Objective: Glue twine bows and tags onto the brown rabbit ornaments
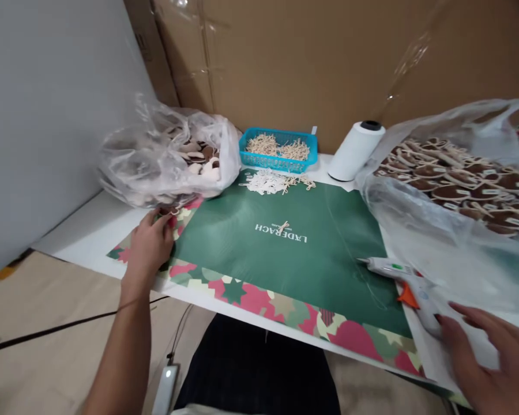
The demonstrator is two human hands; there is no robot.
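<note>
My left hand (149,246) rests on the left edge of a green paper sheet (281,253) printed "LÄDERACH", fingers curled near the mouth of a clear plastic bag (155,155) of small brown and cream pieces. What the fingers hold, if anything, is hidden. My right hand (493,351) lies at the lower right with fingers spread, its fingertips touching the handle of a white hot glue gun (404,279) with an orange trigger. The gun lies on the sheet's right edge, nozzle pointing left.
A blue basket (279,150) of tan string bows stands at the back, with loose bows and white pieces (270,181) in front. A white roll (354,151) lies beside it. A large clear bag (454,190) of brown tagged pieces fills the right. Cardboard boxes (328,57) stand behind.
</note>
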